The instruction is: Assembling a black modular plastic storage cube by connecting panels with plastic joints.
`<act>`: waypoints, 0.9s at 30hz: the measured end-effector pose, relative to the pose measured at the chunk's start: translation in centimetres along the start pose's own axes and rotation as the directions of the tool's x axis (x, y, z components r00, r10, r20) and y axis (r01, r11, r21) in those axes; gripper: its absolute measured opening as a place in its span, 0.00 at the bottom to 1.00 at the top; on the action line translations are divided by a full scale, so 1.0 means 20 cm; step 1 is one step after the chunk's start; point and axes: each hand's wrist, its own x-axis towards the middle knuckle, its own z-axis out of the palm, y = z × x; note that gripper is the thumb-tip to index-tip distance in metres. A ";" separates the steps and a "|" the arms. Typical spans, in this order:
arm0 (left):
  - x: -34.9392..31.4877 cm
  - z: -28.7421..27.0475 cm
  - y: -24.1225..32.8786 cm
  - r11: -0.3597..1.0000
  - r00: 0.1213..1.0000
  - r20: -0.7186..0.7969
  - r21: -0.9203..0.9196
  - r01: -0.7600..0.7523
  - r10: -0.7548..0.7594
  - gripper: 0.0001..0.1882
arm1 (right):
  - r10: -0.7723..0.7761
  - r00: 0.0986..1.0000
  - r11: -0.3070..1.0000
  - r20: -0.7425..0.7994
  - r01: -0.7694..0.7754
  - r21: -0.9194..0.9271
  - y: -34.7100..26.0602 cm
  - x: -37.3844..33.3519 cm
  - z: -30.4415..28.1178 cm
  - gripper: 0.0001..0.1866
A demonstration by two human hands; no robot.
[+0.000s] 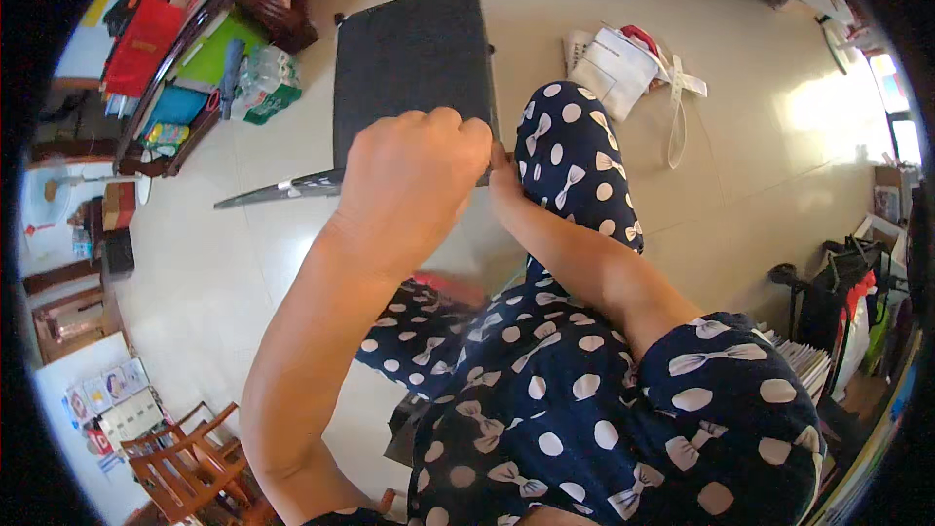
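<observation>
The left hand (414, 175) is curled into a fist, its fingers (443, 127) wrapped tight over the near edge of a flat, dark grey rectangular fabric-covered panel (409, 63). The panel is held up above the pale tiled floor (224, 263), its far corners pointing away from the person. The right hand (504, 185) sits just beside the left at the same near edge, by the panel's right corner; most of it is hidden behind the left hand and the panel, so I cannot tell how far its fingers are closed or whether they grip the panel. A thin, long grey strip (282, 190) juts out to the left from under the left hand, slightly tilted.

The person wears navy clothing with white polka dots and bows (575, 390), and one knee rises just right of the panel. On the floor beyond the knee lies a white cloth bag with long straps (623, 68). A low dark wooden shelf crowded with coloured items (185, 78) stands at the left, and a brown wooden chair (190, 463) is near the lower left.
</observation>
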 end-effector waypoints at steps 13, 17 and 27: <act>0.56 0.79 0.11 0.833 0.538 0.828 0.404 -0.379 -0.157 0.12 | -0.437 0.889 0.829 -0.138 0.458 0.321 -0.09 0.23 -0.05 0.13; 0.57 0.96 0.03 0.929 0.457 0.845 0.356 -0.096 -0.277 0.11 | -0.543 0.820 0.679 -0.181 0.556 0.480 -0.09 0.25 0.00 0.09; 0.49 0.90 -0.06 0.896 0.499 0.864 0.273 -0.350 -0.068 0.12 | -0.629 0.697 0.706 -0.344 0.697 0.122 -0.04 0.35 0.03 0.12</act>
